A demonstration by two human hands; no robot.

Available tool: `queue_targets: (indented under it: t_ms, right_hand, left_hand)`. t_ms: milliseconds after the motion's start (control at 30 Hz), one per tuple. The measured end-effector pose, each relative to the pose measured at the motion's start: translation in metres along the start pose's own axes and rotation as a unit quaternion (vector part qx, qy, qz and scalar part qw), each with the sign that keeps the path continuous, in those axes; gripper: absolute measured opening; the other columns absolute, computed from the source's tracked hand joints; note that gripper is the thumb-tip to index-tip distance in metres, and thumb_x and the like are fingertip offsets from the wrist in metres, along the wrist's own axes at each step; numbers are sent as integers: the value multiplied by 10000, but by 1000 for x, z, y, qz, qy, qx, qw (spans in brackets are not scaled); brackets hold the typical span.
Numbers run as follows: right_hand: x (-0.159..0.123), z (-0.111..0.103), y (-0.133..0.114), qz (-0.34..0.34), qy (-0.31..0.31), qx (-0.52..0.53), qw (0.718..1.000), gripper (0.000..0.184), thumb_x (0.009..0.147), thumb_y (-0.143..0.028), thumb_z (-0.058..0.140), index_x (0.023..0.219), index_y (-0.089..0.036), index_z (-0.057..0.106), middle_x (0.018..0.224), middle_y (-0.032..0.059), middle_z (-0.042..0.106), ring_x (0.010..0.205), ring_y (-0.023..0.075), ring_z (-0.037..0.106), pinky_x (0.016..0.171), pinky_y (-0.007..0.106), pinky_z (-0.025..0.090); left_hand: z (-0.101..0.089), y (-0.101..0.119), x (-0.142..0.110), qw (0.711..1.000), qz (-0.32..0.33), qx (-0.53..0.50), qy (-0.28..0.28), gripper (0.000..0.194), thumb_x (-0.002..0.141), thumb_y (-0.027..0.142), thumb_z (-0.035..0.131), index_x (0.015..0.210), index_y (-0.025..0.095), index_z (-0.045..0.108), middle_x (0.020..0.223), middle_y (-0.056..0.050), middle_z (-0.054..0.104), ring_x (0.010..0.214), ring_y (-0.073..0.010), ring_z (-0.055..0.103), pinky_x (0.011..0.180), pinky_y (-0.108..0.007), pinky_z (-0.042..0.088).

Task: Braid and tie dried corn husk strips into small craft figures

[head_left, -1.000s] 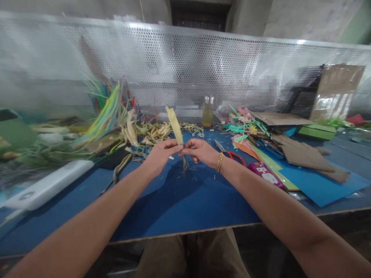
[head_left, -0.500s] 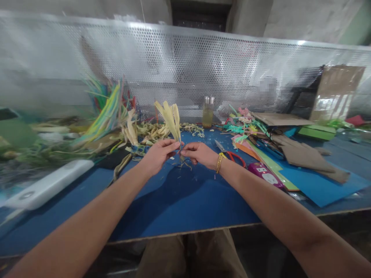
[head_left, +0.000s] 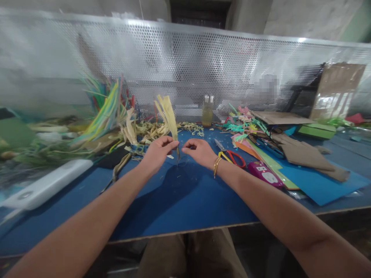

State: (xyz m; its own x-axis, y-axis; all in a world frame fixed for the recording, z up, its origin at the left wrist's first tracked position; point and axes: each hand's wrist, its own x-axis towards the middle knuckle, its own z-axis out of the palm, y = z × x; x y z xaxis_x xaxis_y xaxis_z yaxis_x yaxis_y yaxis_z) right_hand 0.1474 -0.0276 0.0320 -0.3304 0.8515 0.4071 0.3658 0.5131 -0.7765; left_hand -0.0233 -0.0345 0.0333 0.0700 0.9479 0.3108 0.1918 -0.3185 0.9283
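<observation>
My left hand point(head_left: 159, 152) pinches the lower stem of a bundle of pale yellow dried husk strips point(head_left: 169, 117), which look like corn husk. The strips stand nearly upright and fan out at the top, and the stem's end pokes out below my fingers. Just to the right, a small gap away, my right hand point(head_left: 198, 151) has thumb and forefinger pinched together; whatever lies between them is too small to make out. A faint thin strand seems to hang under the hands. Red-and-yellow-handled scissors point(head_left: 232, 157) lie beside my right wrist.
Loose husk pieces point(head_left: 147, 133) and colourful strips point(head_left: 108, 106) crowd the back left, near a white glue gun-like device point(head_left: 52, 183). A glass jar point(head_left: 207, 112) stands behind. To the right lie a purple box point(head_left: 265, 173), cardboard point(head_left: 307, 154) and blue paper point(head_left: 324, 189).
My right hand has come away from the stem, a little to the right. The husk bundle has turned slightly in my left hand, and its frayed lower end now hangs straighter.
</observation>
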Motion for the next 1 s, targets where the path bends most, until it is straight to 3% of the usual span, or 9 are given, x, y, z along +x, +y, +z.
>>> queue_targets:
  t_ms: [67,133,233,333,433,633,767,1000]
  right_hand:
    - [2,-4,2,82,-16,99,992,113,754,-265,596,693,-177,559,706,0,600,598,90,469,558,221,365]
    - [5,-10,4,158,-43,226,960,129,782,-283,562,728,-184,500,719,4,599,530,77,436,476,208,325]
    - [9,-20,8,189,-67,339,919,166,792,-299,560,744,-192,442,649,-23,541,473,63,395,428,192,290]
    - [12,-27,11,167,-13,306,937,186,760,-295,610,744,-184,462,587,-52,473,458,54,374,418,181,271]
    - [12,-24,12,143,50,245,958,215,709,-322,667,772,-174,525,631,-38,520,509,60,425,449,185,312]
    - [6,2,12,79,49,136,986,295,620,-417,720,710,-153,625,662,-11,603,591,87,493,573,227,392]
    - [4,10,13,57,87,102,989,263,651,-413,686,663,-158,626,614,-14,587,567,91,474,552,232,369]
    - [5,4,11,95,99,133,982,227,688,-380,623,680,-154,605,569,-34,513,520,80,400,517,230,333]
  left_hand:
    - [-1,0,0,1000,-18,-21,-8,257,716,421,662,732,181,573,670,18,568,612,-115,519,606,-247,414]
    - [-1,1,0,999,-33,-41,-11,257,723,416,657,753,180,559,697,10,591,636,-123,548,635,-260,441]
    - [-2,1,0,996,-58,-67,-21,248,743,406,638,788,180,547,736,-3,622,688,-139,588,677,-280,465]
    - [-2,0,0,992,-68,-85,-56,240,722,353,671,830,174,555,757,-2,620,712,-131,595,690,-271,463]
    - [-2,-1,0,991,-54,-82,-88,263,669,290,717,837,171,553,750,6,615,699,-120,587,668,-256,450]
    - [5,1,-4,994,-49,-36,-89,353,601,271,759,874,170,560,762,-2,643,709,-135,593,645,-260,441]
    - [8,0,-6,993,-64,-51,-90,354,596,262,764,873,176,560,766,-1,645,712,-131,598,670,-269,455]
    - [5,-3,-3,986,-97,-128,-53,352,559,245,791,829,173,578,720,23,614,670,-106,579,673,-254,453]
